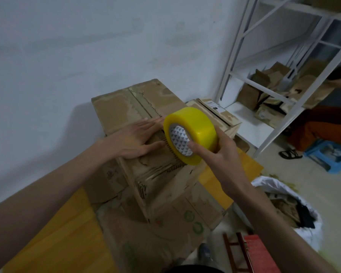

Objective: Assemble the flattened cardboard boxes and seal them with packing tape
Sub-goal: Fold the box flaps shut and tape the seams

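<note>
Seemingly mid-seal, the left hand (135, 139) presses flat on the near box (146, 134) while the right hand (217, 148) grips the tape roll (193, 133) over its seam, next drawing tape along

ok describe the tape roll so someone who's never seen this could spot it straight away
Start at the big worn cardboard box standing on the yellow table by the white wall. The tape roll is held on edge over its top seam by the right hand. It is the only bright yellow ring, with a triangle-patterned core.
</note>
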{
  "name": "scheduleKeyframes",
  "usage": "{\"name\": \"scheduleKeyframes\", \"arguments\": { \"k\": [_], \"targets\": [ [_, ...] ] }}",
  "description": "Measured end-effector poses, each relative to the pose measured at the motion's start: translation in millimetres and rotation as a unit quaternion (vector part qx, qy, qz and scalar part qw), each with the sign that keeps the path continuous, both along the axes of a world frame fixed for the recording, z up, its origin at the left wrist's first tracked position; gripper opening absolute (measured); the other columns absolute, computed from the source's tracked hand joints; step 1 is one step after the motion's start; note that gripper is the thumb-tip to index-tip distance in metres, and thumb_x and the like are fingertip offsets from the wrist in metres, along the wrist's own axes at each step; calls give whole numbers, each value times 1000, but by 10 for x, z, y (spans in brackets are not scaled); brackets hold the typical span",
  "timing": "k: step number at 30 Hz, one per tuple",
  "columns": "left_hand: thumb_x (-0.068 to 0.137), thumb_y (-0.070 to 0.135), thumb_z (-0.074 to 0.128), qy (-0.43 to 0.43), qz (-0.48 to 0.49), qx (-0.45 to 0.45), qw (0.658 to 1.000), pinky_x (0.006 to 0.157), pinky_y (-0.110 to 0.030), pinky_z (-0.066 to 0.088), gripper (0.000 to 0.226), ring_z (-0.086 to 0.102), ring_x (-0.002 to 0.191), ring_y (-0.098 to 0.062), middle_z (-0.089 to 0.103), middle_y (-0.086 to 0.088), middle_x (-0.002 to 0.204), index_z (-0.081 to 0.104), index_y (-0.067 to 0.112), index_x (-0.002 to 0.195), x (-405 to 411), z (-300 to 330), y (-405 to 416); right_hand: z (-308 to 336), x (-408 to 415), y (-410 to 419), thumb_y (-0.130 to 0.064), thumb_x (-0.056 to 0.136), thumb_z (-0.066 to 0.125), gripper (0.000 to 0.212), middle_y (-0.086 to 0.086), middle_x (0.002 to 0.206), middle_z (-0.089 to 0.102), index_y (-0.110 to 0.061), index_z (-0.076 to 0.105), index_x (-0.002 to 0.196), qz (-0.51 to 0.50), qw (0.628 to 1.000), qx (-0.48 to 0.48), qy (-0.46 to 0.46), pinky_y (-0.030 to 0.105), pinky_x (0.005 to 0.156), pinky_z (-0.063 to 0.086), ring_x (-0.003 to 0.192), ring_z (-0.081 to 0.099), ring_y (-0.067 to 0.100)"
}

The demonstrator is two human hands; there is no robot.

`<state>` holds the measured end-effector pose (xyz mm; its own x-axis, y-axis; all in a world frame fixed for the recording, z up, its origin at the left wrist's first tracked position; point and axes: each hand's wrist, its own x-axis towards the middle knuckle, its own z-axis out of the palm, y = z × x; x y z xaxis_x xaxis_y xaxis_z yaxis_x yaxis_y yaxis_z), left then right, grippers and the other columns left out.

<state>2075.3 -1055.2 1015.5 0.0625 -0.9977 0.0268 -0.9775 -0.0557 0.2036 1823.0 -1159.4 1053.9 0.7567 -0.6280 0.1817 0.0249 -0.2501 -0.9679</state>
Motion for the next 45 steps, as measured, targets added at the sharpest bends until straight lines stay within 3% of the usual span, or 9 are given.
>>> {"name": "scheduleKeyframes", "arguments": {
  "k": [5,8,14,20,25,30,37,41,45],
  "targets": [
    [91,79,8,-16,6,27,999,124,-28,-3,86,-4,152,-1,-6,8,167,-5,28,160,58,10,-16,143,-250,-59,-62,70,78,31,-19,90,73,-47,68,96,-73,993,-51,74,26,62,59,79,70,1],
    [88,82,3,-27,6,48,998,120,-21,-9,87,-12,149,3,-17,15,164,-13,33,158,41,-12,-46,88,-500,-35,-77,59,76,72,-14,97,72,-33,69,115,-102,978,-69,168,34,68,60,84,69,5],
    [92,80,8,-45,4,43,998,121,-23,-9,83,-14,148,6,-17,16,164,-13,34,157,50,-38,-6,56,-526,67,-79,60,72,93,-4,113,66,-19,61,130,-85,972,-90,202,36,74,57,96,65,17],
    [92,80,8,-41,-1,43,998,121,-24,-7,80,-17,145,10,-18,21,162,-15,39,156,80,-68,-44,-6,-683,104,-73,63,61,65,-9,86,67,-23,67,104,-104,960,-91,243,32,59,55,76,66,10],
    [94,79,9,-40,-6,38,998,122,-27,-6,77,-16,147,9,-19,21,162,-16,40,155,97,-91,-36,-127,-712,173,-67,73,71,43,-8,85,65,-30,60,92,-104,959,-99,245,39,63,58,74,63,7],
    [93,79,8,-37,-6,39,999,124,-30,-5,78,-15,148,6,-18,18,164,-15,39,156,80,-91,-27,-175,-719,183,-74,64,60,40,-18,81,61,-41,50,83,-107,957,-112,246,28,58,55,70,60,0],
    [92,79,5,-37,-5,43,998,124,-30,-6,80,-17,147,6,-18,17,164,-15,36,156,54,-54,-11,-383,-756,172,-71,70,69,53,-14,90,63,-32,58,103,-95,962,-88,241,24,60,51,80,61,2],
    [92,79,4,-40,-1,46,998,124,-29,-7,81,-17,147,7,-18,16,164,-15,35,156,45,-51,-6,-533,-769,180,-71,65,64,50,-22,89,59,-40,54,102,-76,968,-54,232,10,53,46,75,59,-10],
    [92,79,6,-42,0,50,998,124,-30,-7,80,-18,147,7,-18,17,164,-15,35,156,43,-43,-14,-742,-717,170,-62,74,74,37,-18,95,59,-47,47,94,-26,971,-35,234,28,66,55,82,60,0]
  ]
}}
